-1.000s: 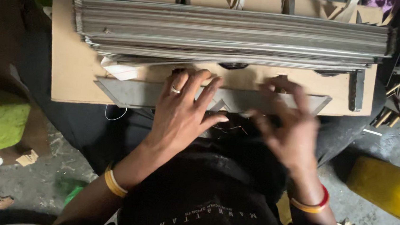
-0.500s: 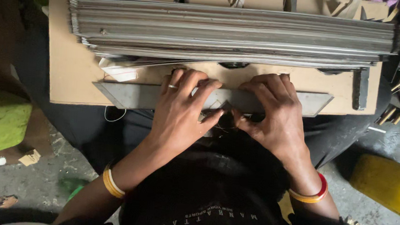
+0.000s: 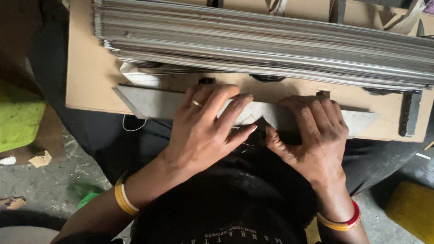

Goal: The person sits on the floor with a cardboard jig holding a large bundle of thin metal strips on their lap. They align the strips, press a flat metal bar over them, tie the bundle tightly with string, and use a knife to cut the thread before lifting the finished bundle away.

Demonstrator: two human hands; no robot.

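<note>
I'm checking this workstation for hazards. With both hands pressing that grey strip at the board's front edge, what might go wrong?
The grey strip ends in pointed corners and thin edges; the left hand or right hand could get cut if it slips. The strip overhangs the cardboard board, so it may tip off. The stack of grey sheets close behind could snag fingertips.

A tall stack of grey sheets (image 3: 274,49) lay across the cardboard-covered worktop (image 3: 87,70); a green cushion (image 3: 0,115) and yellow object (image 3: 424,216) flanked it below.
</note>
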